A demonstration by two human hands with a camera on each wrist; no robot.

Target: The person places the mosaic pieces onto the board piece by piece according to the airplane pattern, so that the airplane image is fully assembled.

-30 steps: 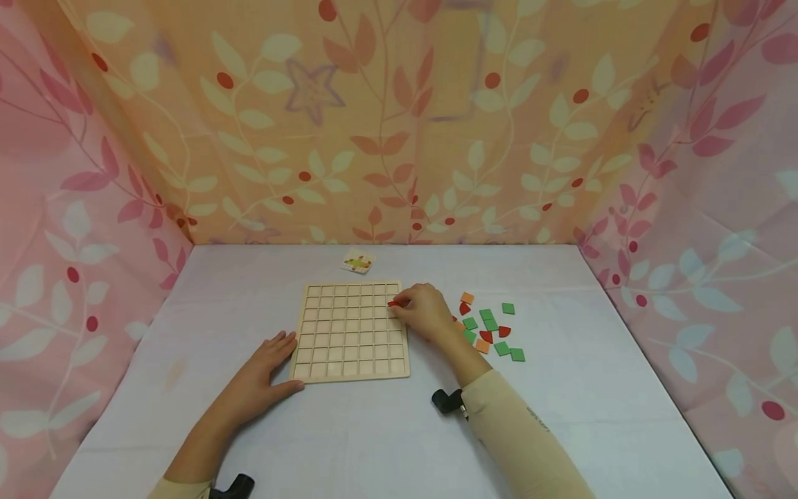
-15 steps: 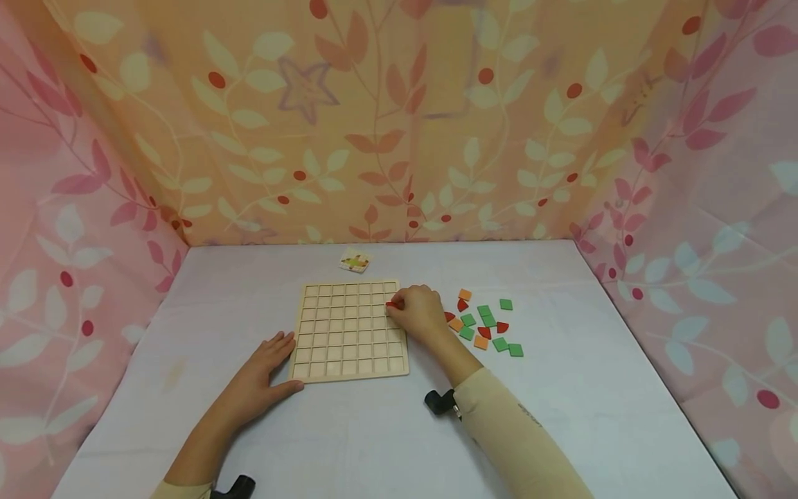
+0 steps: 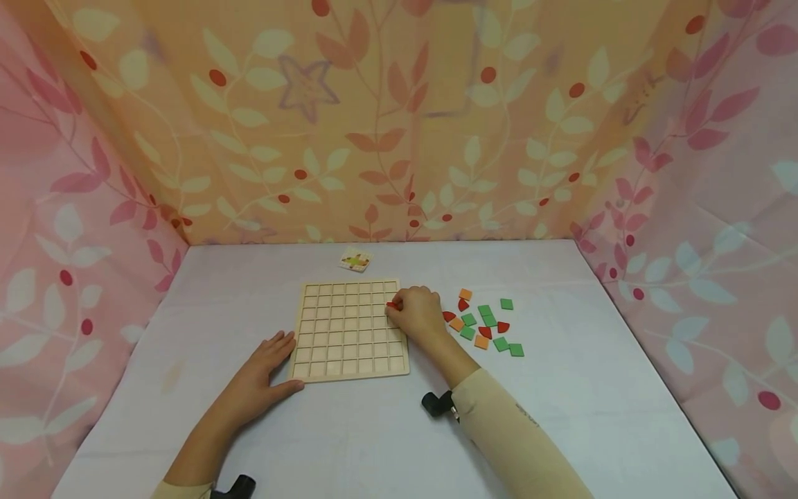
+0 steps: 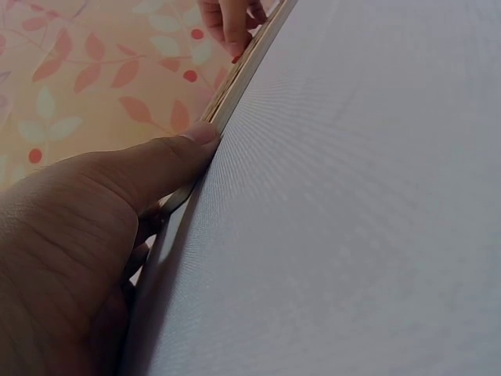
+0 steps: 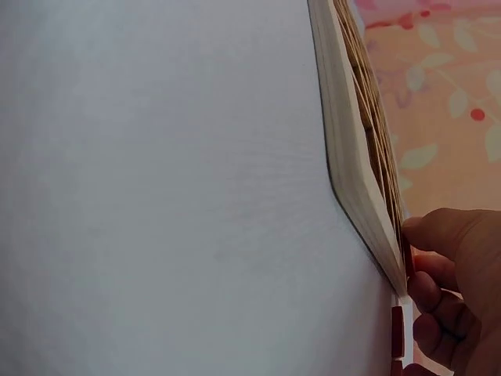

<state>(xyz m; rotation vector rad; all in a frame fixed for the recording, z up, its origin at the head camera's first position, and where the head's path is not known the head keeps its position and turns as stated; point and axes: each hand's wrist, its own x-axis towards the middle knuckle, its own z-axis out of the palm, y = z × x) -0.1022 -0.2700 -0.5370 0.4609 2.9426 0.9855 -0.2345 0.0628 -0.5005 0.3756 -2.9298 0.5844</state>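
Observation:
A square wooden grid board (image 3: 334,337) lies on the white table. My left hand (image 3: 258,378) rests along the board's left side with its fingers extended and relaxed, thumb at the near left corner. In the left wrist view the thumb (image 4: 168,160) touches the board's edge. My right hand (image 3: 419,315) pinches a red tile (image 3: 393,305) over the upper right cells of the grid. Much of that tile is hidden by the fingertips. The right wrist view shows the right thumb and fingers (image 5: 442,231) right at the board's edge.
Loose green tiles (image 3: 517,350), orange squares (image 3: 481,342) and red quarter-circle tiles (image 3: 503,327) lie scattered right of the board. A small pattern card (image 3: 356,260) lies behind the board. Floral curtains (image 3: 386,125) border the table at the back and sides.
My right forearm has shifted slightly left, uncovering a red and an orange tile beside it. The right hand still pinches the red tile at the same part of the board. The left hand has stayed put.

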